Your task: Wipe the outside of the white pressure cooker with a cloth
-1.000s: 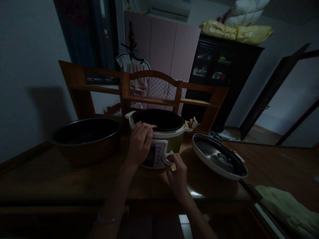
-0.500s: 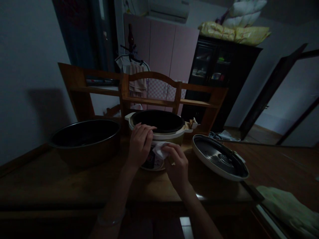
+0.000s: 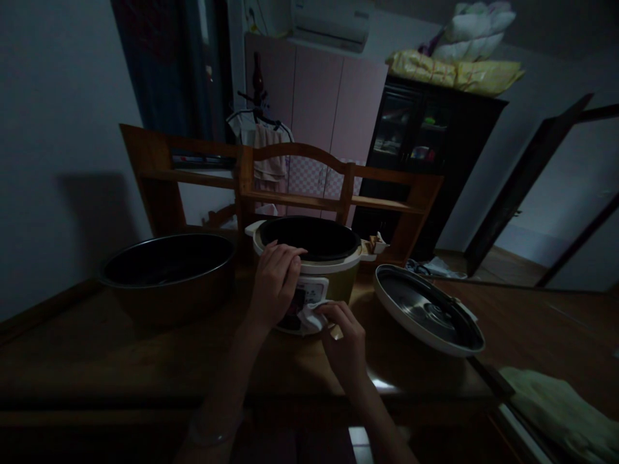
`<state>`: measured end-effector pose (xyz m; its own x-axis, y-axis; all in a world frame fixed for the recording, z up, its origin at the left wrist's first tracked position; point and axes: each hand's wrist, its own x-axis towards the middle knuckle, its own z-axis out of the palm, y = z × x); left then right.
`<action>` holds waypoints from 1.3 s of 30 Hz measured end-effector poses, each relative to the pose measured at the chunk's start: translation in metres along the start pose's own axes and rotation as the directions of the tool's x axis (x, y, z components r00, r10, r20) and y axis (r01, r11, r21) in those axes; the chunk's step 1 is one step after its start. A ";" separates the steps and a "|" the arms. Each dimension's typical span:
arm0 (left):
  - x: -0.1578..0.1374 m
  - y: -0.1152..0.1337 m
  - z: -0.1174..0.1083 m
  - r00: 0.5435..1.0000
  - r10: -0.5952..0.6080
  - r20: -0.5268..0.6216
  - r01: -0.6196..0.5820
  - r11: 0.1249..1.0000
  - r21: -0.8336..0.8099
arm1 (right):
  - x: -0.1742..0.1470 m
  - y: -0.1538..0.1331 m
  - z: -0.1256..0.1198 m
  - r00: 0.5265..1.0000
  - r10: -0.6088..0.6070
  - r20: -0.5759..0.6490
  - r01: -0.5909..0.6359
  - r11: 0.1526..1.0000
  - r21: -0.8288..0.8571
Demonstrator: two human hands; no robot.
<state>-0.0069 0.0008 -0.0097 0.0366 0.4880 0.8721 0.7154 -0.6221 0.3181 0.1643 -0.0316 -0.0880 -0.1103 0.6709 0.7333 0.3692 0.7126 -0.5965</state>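
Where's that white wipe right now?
In the head view, the white wipe is below centre, pinched in the right hand's grip at the control panel of the electric cooker, to the right of the left hand.

Single view, worn on the head, set at the near side of the wooden table (image 3: 184,364), facing forward and down. Left hand (image 3: 275,280) and right hand (image 3: 345,341) reach in from the near edge, close to the lens. Cooker (image 3: 324,265) about centre, seen from above its rim; dark pot (image 3: 174,296) left, lid (image 3: 430,312) right. Far background reaches pink wardrobe (image 3: 314,103) and air conditioner (image 3: 331,24); wide coverage, door (image 3: 527,187) far right looks slanted
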 end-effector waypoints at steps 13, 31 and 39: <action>0.000 0.000 0.001 1.000 0.003 0.000 -0.003 1.000 0.015 | -0.019 0.011 -0.002 0.983 0.146 0.113 -0.162 0.976 0.146; 0.000 -0.002 0.001 1.000 0.007 -0.007 -0.007 1.000 0.029 | 0.018 -0.003 -0.069 0.961 0.266 -0.075 -0.243 0.942 0.232; 0.000 -0.003 0.002 1.000 0.010 -0.012 -0.010 1.000 0.023 | 0.047 -0.015 -0.038 0.990 -0.055 -0.129 0.064 0.996 0.066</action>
<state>-0.0074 0.0036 -0.0114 0.0353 0.4743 0.8797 0.7306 -0.6129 0.3011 0.1889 -0.0185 -0.0317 -0.0103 0.5984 0.8011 0.2993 0.7663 -0.5685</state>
